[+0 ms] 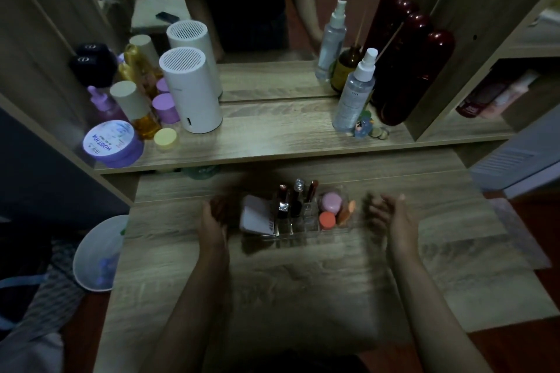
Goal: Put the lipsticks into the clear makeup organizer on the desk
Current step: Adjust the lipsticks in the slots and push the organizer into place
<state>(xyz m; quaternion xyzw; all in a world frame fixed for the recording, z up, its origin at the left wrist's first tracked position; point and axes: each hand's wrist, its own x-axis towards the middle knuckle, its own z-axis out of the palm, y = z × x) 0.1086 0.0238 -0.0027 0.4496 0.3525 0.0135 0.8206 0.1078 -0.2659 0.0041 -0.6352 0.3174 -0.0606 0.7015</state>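
Clear makeup organizer on the wooden surface, both hands empty beside it.

Three lipsticks stand upright in the organizer's middle slots; left of them a white compact leans in its own compartment, and right of them lie a pink round pot, an orange-capped pot and an orange tube. The left hand and right hand flank the organizer, fingers spread and blurred, gripping nothing.

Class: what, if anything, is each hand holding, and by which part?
Nothing is held. The left hand and right hand are open either side of the clear organizer, apparently not touching it.
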